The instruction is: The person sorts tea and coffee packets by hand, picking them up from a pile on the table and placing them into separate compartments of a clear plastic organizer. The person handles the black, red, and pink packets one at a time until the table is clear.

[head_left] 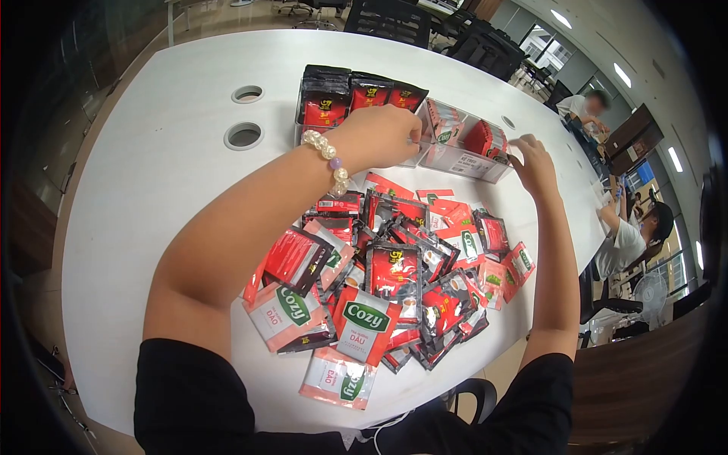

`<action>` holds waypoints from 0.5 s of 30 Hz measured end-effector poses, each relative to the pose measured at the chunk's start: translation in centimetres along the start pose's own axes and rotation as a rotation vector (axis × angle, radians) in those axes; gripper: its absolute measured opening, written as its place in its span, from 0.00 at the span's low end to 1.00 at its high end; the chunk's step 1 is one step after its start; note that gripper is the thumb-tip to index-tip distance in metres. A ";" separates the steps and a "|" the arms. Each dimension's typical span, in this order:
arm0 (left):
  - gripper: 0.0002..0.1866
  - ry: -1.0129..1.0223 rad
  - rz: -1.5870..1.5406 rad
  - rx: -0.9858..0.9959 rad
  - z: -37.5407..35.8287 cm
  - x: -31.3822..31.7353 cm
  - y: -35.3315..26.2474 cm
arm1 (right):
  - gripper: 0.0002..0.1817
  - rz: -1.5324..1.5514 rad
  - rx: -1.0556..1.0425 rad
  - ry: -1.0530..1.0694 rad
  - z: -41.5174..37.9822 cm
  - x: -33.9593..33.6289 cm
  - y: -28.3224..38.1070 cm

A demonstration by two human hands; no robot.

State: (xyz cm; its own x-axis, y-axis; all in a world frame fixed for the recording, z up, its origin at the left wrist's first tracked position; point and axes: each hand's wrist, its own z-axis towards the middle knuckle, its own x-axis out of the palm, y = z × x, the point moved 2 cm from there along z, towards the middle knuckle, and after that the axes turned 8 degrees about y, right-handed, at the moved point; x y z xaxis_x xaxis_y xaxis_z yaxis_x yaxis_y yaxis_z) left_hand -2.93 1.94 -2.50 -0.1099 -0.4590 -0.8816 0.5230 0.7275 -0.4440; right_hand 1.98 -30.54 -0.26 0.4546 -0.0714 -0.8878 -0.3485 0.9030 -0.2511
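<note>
My left hand (385,138), with a beaded bracelet (331,161) at its wrist, has its fingers curled at the near left end of a clear plastic box (463,163). At the box's right end is my right hand (535,165), thumb and fingers bent around the corner. Inside the box stand pink Cozy tea sachets (444,121) and red tea sachets (486,139) in separate compartments. A second clear box of black-and-red coffee sachets (324,104) stands to the left, partly hidden by my left hand. Loose coffee sachets (393,267) and Cozy sachets (365,324) lie heaped below my hands.
The white table (152,189) has round cable holes (243,136) at the left. Office chairs (388,23) stand beyond the far edge. Other people (631,239) sit at the right, near a fan (651,296).
</note>
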 end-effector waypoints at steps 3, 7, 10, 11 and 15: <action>0.12 0.015 0.020 -0.020 0.2 0.1 0.1 | 0.11 0.055 -0.069 -0.044 -0.7 -2.0 2.6; 0.12 -0.043 0.023 0.012 0.0 -0.1 0.3 | 0.19 0.400 0.103 0.636 -3.6 -4.3 6.1; 0.13 -0.043 0.025 0.013 0.2 -0.1 0.5 | 0.36 0.407 0.070 0.924 -6.8 -5.1 6.9; 0.13 -0.042 0.022 0.013 0.3 -0.2 0.5 | 0.37 0.446 0.020 0.903 -7.6 -4.8 6.6; 0.14 -0.046 0.028 0.008 0.3 -0.3 0.5 | 0.35 0.524 0.064 0.826 -9.4 -4.7 7.1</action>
State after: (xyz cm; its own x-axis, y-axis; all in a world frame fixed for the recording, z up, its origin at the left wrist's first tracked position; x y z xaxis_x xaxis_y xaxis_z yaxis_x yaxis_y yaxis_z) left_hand -2.34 2.30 -2.42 -0.0557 -0.4617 -0.8853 0.5324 0.7364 -0.4175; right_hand -10.34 -27.74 -1.47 -0.4705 0.0933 -0.8774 -0.2859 0.9246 0.2516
